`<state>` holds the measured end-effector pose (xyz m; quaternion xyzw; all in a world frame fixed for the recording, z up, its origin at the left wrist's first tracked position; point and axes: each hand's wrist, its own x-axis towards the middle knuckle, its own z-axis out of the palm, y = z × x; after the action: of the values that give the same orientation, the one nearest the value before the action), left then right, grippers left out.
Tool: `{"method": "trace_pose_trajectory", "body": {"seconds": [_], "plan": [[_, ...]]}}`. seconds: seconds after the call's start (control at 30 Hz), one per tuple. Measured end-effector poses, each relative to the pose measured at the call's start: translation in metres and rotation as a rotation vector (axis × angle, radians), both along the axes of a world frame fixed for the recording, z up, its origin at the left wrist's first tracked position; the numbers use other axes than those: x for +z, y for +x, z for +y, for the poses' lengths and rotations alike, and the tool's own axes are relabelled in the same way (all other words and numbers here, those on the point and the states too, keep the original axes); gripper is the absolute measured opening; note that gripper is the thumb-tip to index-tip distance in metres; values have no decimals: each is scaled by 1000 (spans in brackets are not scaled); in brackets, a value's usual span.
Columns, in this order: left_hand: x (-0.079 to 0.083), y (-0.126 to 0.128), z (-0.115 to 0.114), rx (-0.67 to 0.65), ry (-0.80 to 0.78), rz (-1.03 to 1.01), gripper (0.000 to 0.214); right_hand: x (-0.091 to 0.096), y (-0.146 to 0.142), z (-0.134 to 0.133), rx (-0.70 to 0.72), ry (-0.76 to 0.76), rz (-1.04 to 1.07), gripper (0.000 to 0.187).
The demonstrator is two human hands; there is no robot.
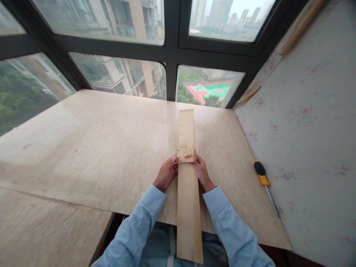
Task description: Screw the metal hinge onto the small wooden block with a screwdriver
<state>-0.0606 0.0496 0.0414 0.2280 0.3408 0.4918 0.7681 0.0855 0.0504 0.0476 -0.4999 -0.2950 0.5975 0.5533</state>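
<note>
Overhanging the near edge of the bench (111,148): lower board (189,215), lengthwise toward the far edge. Clamped at upper board's (186,128) overlap, from either side, by left hand (167,172) and right hand (204,173).

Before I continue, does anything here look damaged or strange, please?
Yes. The upper board has a rough-looking brown patch at its near end, and thin, nail-like bits stick out at its left edge, close to the left hand. Both look odd against the otherwise plain wood.
</note>
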Motion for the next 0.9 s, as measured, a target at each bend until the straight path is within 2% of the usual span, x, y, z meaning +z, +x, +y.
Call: {"method": "trace_pose_trajectory", "body": {"seconds": [0.3,0.53,0.7,0.8,0.9], "plan": [[-1,0,2,77,-79,-95,22,-4,3,-1,-16,-14,42,43],[3,2,-1,63,-18,-38,32,-4,3,-2,-24,-20,58,43],[4,-1,-1,160,5,-82,31,-5,3,-1,-28,-4,75,42],[2,-2,-1,211,58,-30,30,-7,4,-1,-26,8,89,43],[-1,1,-4,222,125,118,31,-9,4,0,-44,4,103,44]]}}
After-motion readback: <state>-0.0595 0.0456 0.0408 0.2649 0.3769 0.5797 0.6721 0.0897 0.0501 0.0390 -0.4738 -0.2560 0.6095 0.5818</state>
